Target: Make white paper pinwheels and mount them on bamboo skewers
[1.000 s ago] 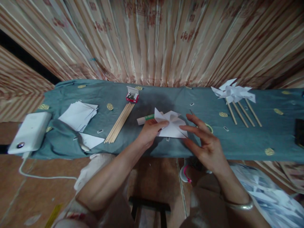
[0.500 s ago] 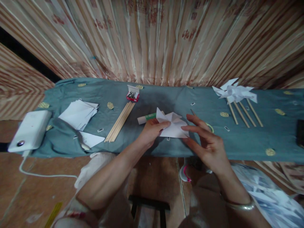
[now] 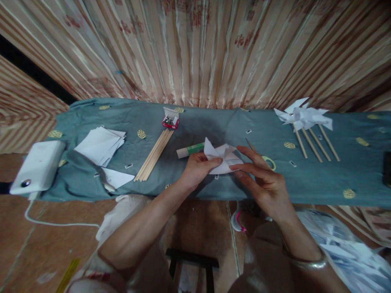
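Note:
My left hand [image 3: 200,169] pinches a white paper pinwheel [image 3: 224,156], its thumb pressed on the folded middle. Some of its corners are bent inward and one points up on the left. At the paper's right edge, the fingertips of my right hand [image 3: 262,179] close on a corner. Behind my left hand lies a green and white glue stick [image 3: 186,151], partly covered. Scissors [image 3: 269,163] with a yellow-green handle lie behind my right hand, which hides part of them.
Wooden sticks [image 3: 154,156] lie left of my hands, below an open red box [image 3: 170,121] of small metal pins. Farther left are stacked white paper sheets [image 3: 100,144] and a white power bank [image 3: 38,167]. Several finished pinwheels [image 3: 305,116] on sticks lie at the right.
My right fingers have brought the paper's right corner inward and up, so the lower edge now curves. My left thumb has shifted slightly right with the paper.

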A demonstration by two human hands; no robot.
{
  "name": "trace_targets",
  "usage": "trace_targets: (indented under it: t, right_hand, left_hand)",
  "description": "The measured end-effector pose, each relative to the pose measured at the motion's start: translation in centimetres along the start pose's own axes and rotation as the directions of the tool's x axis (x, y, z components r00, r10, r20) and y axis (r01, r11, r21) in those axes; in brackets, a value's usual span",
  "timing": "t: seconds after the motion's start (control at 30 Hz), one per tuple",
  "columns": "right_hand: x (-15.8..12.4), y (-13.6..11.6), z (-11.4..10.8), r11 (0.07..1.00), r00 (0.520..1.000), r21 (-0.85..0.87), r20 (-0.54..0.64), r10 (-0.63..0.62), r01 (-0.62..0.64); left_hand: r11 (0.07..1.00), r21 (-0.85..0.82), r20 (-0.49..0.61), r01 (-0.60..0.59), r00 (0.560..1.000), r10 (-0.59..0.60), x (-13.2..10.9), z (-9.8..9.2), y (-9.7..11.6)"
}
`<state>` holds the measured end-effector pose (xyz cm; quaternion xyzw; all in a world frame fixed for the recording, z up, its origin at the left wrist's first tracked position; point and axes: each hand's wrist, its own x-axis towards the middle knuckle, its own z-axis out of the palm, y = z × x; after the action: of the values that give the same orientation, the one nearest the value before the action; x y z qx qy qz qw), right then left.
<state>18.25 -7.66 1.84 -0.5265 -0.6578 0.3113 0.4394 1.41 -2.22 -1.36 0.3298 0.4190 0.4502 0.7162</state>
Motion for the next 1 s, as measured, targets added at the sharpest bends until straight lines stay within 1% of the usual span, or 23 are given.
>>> trace_targets:
  t: [0.13, 0.23, 0.3, 0.37, 0.47, 0.6, 0.7, 0.83, 1.0]
  right_hand:
    - [0.1, 0.2, 0.5, 1.000, 0.999, 0.013, -0.043, -0.009, 0.009]
    - [0.1, 0.6, 0.9, 1.000, 0.996, -0.001, -0.093, -0.018, 0.018]
    - [0.2, 0.9, 1.1, 0.999, 0.994, -0.029, -0.106, -0.027, 0.024]
    - [0.2, 1.1, 1.3, 0.996, 0.991, -0.072, -0.118, -0.061, 0.053]
    - [0.3, 1.2, 1.6, 0.978, 0.981, -0.171, -0.129, -0.146, 0.123]
    - [0.4, 1.1, 1.7, 0.930, 0.968, -0.310, -0.085, -0.235, 0.199]
    - [0.4, 1.0, 1.9, 0.923, 0.966, -0.334, -0.101, -0.238, 0.193]
    - [0.6, 1.1, 2.2, 0.933, 0.962, -0.321, -0.159, -0.223, 0.163]
    - [0.8, 1.2, 2.6, 0.939, 0.956, -0.313, -0.199, -0.215, 0.145]
  left_hand:
    - [0.997, 0.053, -0.038, -0.053, 0.998, 0.055, 0.0, 0.1, -0.3]
    - [0.993, 0.086, -0.041, -0.074, 0.996, 0.078, 0.1, 0.1, -0.5]
    - [0.990, 0.109, -0.039, -0.089, 0.995, 0.094, 0.1, 0.1, -0.5]
    - [0.984, 0.145, -0.034, -0.100, 0.994, 0.106, 0.1, 0.1, -0.5]
    - [0.976, 0.189, -0.028, -0.110, 0.993, 0.118, 0.1, 0.1, -0.3]
    - [0.970, 0.198, -0.052, -0.140, 0.987, 0.153, 0.1, 0.1, -0.2]
    - [0.965, 0.210, -0.063, -0.157, 0.983, 0.173, 0.2, 0.0, -0.3]
    - [0.956, 0.239, -0.061, -0.168, 0.980, 0.187, 0.3, -0.1, -0.4]
    - [0.948, 0.266, -0.067, -0.172, 0.978, 0.196, 0.2, -0.1, -0.3]
